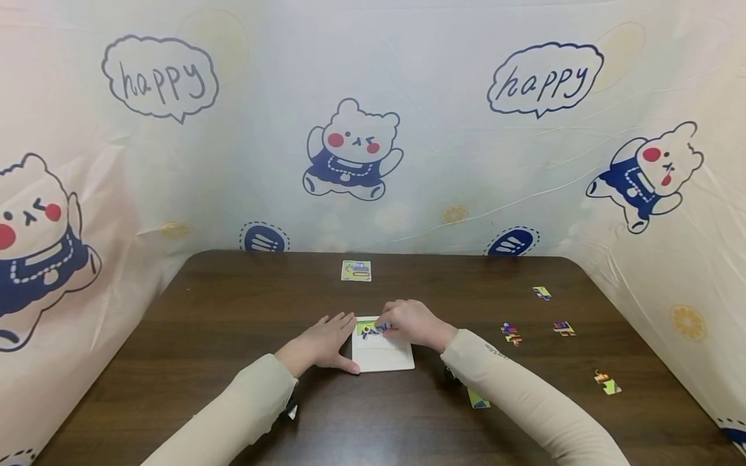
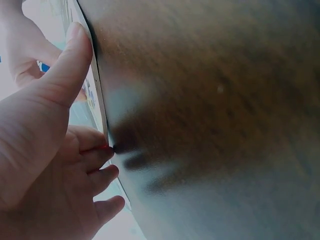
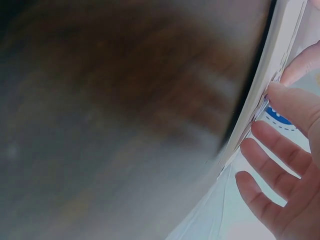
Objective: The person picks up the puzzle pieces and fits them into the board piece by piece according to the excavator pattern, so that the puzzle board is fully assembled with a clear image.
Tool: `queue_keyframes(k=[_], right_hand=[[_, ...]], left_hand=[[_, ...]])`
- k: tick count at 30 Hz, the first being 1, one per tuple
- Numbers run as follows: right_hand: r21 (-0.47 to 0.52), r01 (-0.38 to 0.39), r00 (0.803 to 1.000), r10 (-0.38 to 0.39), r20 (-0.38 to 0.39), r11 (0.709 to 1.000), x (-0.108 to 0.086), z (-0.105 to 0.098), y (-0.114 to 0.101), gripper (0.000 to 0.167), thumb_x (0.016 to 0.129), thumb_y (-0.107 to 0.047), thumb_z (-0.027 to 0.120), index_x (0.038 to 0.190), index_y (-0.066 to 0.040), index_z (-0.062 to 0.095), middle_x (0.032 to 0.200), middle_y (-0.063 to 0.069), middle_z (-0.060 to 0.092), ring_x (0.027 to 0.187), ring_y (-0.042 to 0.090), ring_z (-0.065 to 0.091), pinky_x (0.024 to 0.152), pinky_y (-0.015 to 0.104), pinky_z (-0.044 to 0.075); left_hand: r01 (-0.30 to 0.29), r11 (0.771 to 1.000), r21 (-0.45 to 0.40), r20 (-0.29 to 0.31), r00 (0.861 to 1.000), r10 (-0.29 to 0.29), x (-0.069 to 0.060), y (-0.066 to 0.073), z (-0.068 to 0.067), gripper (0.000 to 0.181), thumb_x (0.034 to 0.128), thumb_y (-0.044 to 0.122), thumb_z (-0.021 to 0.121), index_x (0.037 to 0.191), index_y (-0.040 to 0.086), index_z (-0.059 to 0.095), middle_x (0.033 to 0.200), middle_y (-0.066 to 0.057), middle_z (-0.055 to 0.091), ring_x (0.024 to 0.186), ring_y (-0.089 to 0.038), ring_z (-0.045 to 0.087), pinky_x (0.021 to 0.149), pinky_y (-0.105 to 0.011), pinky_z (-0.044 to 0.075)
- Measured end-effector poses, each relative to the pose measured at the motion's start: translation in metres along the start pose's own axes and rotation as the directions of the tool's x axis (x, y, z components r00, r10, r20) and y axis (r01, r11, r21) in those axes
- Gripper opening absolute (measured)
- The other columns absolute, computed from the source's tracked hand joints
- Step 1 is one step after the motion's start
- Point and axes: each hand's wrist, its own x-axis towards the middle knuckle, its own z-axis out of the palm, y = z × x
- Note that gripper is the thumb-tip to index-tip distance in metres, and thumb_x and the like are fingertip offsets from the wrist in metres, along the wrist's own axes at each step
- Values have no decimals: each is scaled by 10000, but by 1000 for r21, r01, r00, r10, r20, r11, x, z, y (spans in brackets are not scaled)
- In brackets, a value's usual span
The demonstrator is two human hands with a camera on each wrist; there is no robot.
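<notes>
Some puzzle pieces (image 1: 367, 330) lie in the upper part of a white tray (image 1: 381, 357). The right hand (image 1: 411, 322) touches them with its fingertips; whether it pinches one, I cannot tell. The left hand (image 1: 320, 342), fingers spread, rests against the tray's left edge. Loose pieces (image 1: 564, 329) lie rightward on the table (image 1: 262, 291); a picture card (image 1: 356, 271) lies beyond the tray.

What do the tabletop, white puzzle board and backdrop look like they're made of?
Tabletop: wood or wood-look laminate, semi-gloss, given its brown grain and soft reflections.
White puzzle board: possibly card or plastic, smooth, judging by its even, straight-edged surface.
Backdrop: probably thin fabric or plastic sheeting with a slight sheen, since it creases and hangs loosely.
</notes>
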Motion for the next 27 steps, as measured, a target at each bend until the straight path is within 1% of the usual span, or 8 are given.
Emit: queue_keyframes(k=[10, 16, 21, 27], right_hand=[[-7, -13, 1000, 13, -20, 1000, 4, 0, -4, 152, 818, -213, 712, 961, -168, 734, 915, -36, 645, 793, 92, 594, 622, 235, 477], [-15, -42, 999, 42, -31, 999, 5, 0, -7, 139, 815, -213, 716, 944, -166, 735, 878, -34, 642, 747, 90, 589, 593, 236, 470], [-1, -69, 996, 69, -51, 998, 6, -1, -9, 120, 806, -189, 724, 920, -152, 737, 848, -25, 644, 697, 83, 577, 571, 238, 465], [-9, -113, 992, 112, -58, 994, 7, 0, -13, 123, 805, -168, 719, 926, -146, 727, 864, -17, 651, 709, 96, 588, 580, 259, 476]], left_hand=[[0, 1000, 10, 0, 1000, 0, -1, 1, -1, 994, 737, 587, 659, 1418, -32, 284, 1466, -168, 262, 1343, -320, 216, 1062, -482, 182], [-5, 1000, 9, -3, 1000, 5, -1, 1, -1, 993, 737, 587, 660, 1417, -34, 286, 1465, -168, 263, 1343, -321, 218, 1061, -485, 183], [-3, 1000, 15, 0, 1000, 3, 0, 0, -1, 995, 740, 591, 653, 1420, -32, 281, 1468, -167, 258, 1344, -318, 216, 1061, -483, 183], [-7, 1000, 24, -5, 1000, 7, 0, -1, -1, 999, 737, 598, 651, 1419, -32, 283, 1467, -167, 259, 1344, -319, 215, 1059, -484, 187]])
